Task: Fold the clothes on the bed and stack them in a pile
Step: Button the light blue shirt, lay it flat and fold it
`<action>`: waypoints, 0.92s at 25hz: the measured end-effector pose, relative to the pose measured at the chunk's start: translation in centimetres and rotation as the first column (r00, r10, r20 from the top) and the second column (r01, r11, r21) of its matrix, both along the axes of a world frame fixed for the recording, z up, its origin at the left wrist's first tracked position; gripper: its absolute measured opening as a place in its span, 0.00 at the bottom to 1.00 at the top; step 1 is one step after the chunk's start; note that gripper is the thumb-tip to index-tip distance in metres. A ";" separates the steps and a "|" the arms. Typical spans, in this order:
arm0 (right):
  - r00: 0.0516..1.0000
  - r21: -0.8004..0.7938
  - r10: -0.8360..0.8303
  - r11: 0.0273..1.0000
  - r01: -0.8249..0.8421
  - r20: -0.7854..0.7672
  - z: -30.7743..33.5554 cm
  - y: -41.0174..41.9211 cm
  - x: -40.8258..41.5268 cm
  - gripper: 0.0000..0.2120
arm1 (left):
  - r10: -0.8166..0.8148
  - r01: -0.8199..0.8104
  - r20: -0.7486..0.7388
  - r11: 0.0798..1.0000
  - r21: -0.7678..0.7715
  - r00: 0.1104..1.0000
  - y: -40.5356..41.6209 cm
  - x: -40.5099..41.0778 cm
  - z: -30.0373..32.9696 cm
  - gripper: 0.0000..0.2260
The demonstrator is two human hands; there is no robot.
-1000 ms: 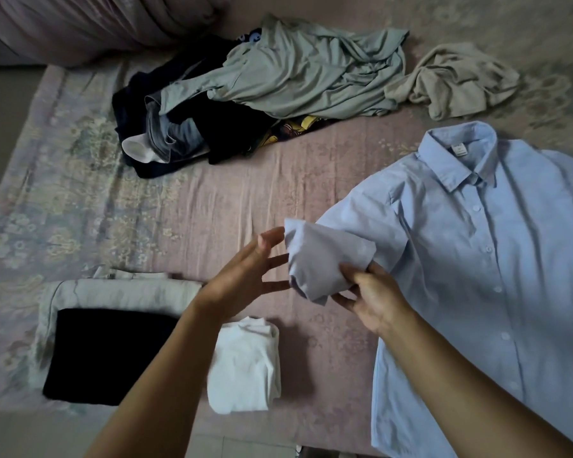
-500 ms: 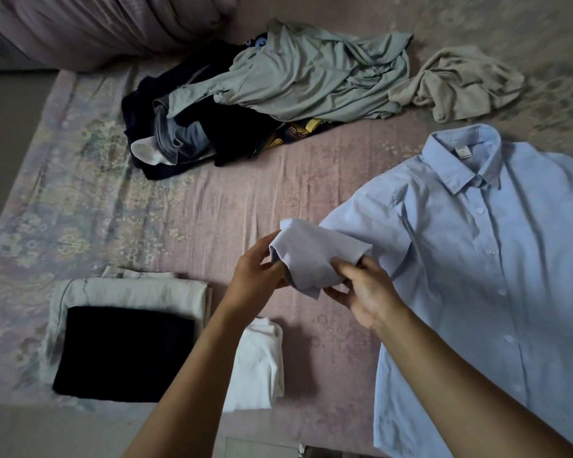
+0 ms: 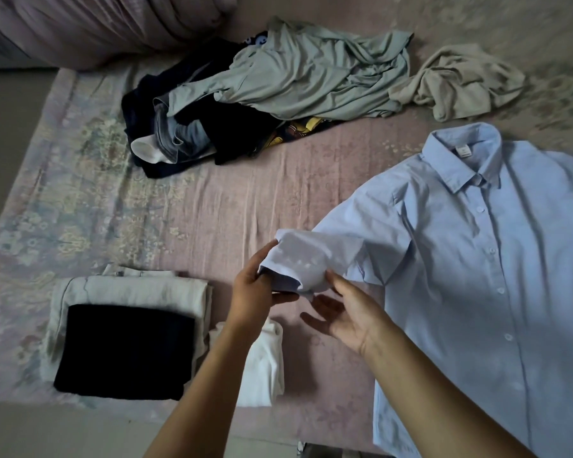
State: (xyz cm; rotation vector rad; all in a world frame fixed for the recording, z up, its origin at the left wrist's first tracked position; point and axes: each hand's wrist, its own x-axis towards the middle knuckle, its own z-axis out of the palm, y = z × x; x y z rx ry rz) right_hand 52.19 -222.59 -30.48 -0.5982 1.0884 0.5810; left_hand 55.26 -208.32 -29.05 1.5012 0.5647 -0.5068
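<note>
Shirt [image 3: 497, 292] is lying face-up, buttoned, on the right side of the bed [image 3: 212, 206], running off frame right; its sleeve [image 3: 306, 259] is being lifted off the sheet. Left hand [image 3: 253, 292] is gripping the cuff end, thumb under, fingers curled over. Right hand [image 3: 341, 315] is mostly open, palm up, thumb touching the cuff's lower edge.

Advice: keep tension along the sleeve seam and flatten the cuff before laying it across the chest.

Folded stack [image 3: 126, 328] and white piece [image 3: 265, 365] are sitting just left of the forearms near the bed's near edge, so swing the sleeve rightward. Bare sheet mid-bed is giving working room. Unfolded heap [image 3: 268, 104] and beige item [image 3: 457, 81] are waiting at the far side, well apart.
</note>
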 end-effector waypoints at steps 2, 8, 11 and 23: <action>0.997 -0.007 0.026 1.000 -0.027 -0.077 0.4 -0.2 -0.2 0.17 | -0.067 0.067 0.029 0.998 0.015 0.997 0.5 -0.1 0.0 0.27; 0.985 -0.112 0.168 0.979 -0.173 -0.048 1.1 0.5 0.8 0.07 | -0.165 0.161 0.060 0.985 0.054 0.985 0.7 -0.3 -0.7 0.30; 0.993 -0.200 0.096 0.974 -0.108 -0.067 0.3 0.7 0.8 0.04 | -0.045 0.040 0.048 0.993 0.109 0.998 0.9 -0.5 -1.1 0.24; 0.993 0.145 -0.114 0.982 0.117 -0.030 -1.8 3.7 -2.6 0.13 | -0.048 -0.010 -0.347 0.987 -0.162 0.936 7.0 -2.3 0.5 0.11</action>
